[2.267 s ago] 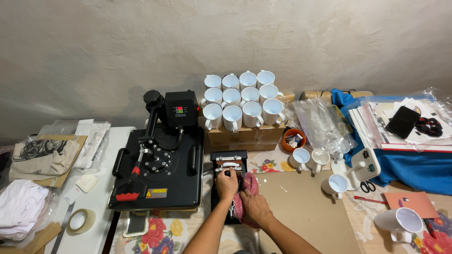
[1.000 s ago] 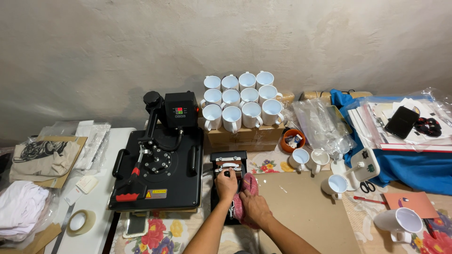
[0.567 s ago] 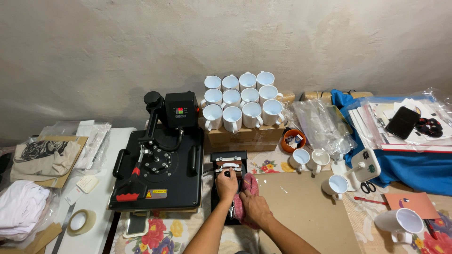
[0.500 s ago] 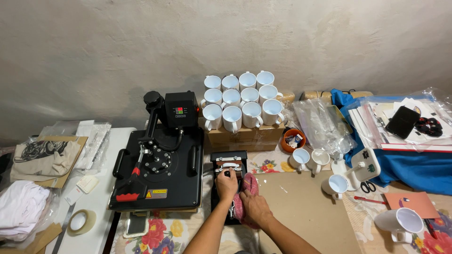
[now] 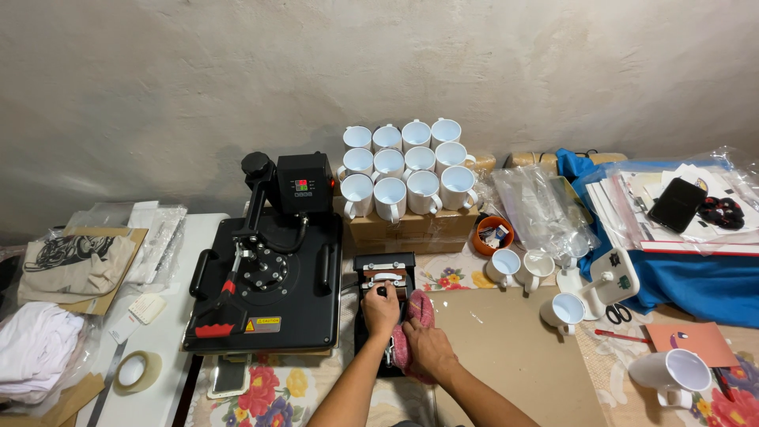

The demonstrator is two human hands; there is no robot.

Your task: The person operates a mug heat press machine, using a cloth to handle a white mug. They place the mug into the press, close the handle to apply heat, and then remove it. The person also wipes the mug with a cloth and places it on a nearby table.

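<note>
A small black mug press (image 5: 384, 273) stands on the table in front of me, right of the large black flat heat press (image 5: 265, 281). My left hand (image 5: 381, 310) is closed around the mug press's handle, whose black knob shows at its thumb. My right hand (image 5: 427, 346) lies on a pink cloth (image 5: 414, 316) that is pressed against the right side of the mug press. What sits inside the press is hidden by my hands.
Several white mugs (image 5: 403, 168) are stacked on cardboard boxes (image 5: 411, 227) behind. Loose mugs (image 5: 528, 267) stand to the right, another white mug (image 5: 672, 378) at far right near scissors (image 5: 618, 314). A brown board (image 5: 514, 348), tape roll (image 5: 133, 370), folded shirts (image 5: 35, 360) and paper stacks (image 5: 672, 209) lie around.
</note>
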